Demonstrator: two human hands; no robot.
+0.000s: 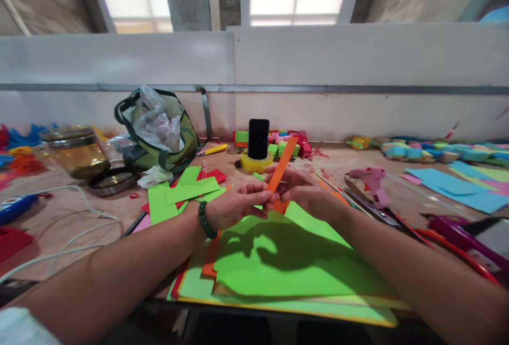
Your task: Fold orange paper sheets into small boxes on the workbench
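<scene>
Between both hands stands an orange strip [284, 164], tilted up to the right. My left hand [242, 200], with a dark green bead bracelet [205, 220] at the wrist, pinches the strip near its lower part. My right hand [304, 190] has its fingers closed around the strip's far side, and some of its fingertips are hidden behind it. Below them lies a bright green sheet [294, 263] on a stack of coloured sheets [202, 284], and the hands throw a shadow on it.
Green cut pieces [189, 191] lie left. Behind stand a phone [258, 138] on a yellow tape roll [256, 163] and a yellow cutter [214, 149]. A pink glue gun [369, 180] and blue sheets [453, 186] are right. A jar [75, 154], a bag [175, 122] and a white cable [91, 210] occupy the left.
</scene>
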